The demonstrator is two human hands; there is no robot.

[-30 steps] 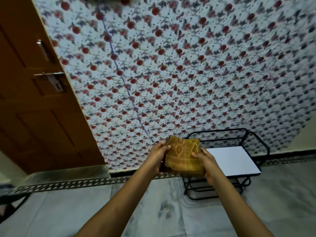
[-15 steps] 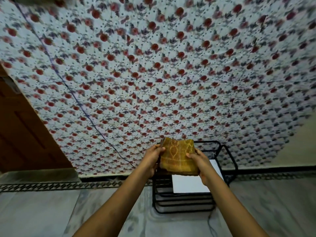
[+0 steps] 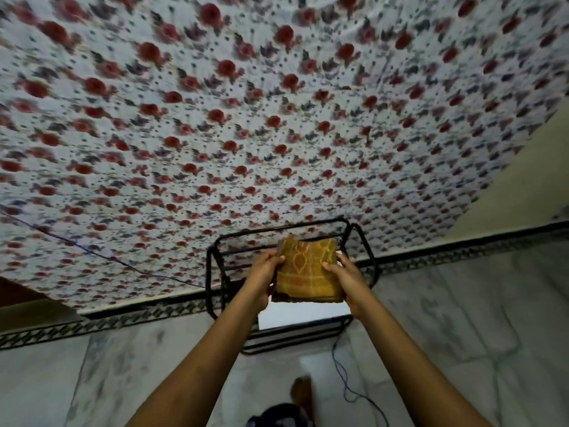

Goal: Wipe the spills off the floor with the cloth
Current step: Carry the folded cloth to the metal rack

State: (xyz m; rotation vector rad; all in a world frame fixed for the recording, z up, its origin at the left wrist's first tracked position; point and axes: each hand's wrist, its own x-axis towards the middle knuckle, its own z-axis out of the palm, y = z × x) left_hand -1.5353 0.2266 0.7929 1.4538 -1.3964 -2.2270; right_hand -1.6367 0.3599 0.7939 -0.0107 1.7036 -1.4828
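A folded yellow-brown cloth (image 3: 308, 269) with a woven pattern is held up in front of me between both hands. My left hand (image 3: 261, 277) grips its left edge, thumb over the front. My right hand (image 3: 346, 277) grips its right edge the same way. The grey marble floor (image 3: 446, 334) lies below. No spill shows plainly on it from here; only faint dark marks (image 3: 160, 337) at the left.
A black wire rack (image 3: 221, 263) with a white shelf (image 3: 304, 312) stands against the wall behind the cloth. A floral sheet (image 3: 246, 118) hangs over the wall. A thin dark cable (image 3: 348, 386) trails on the floor. A foot (image 3: 301, 392) shows at the bottom.
The view has swung right and down: the brown door has left the frame and the rack now sits directly behind the cloth. Both hands keep the same hold.
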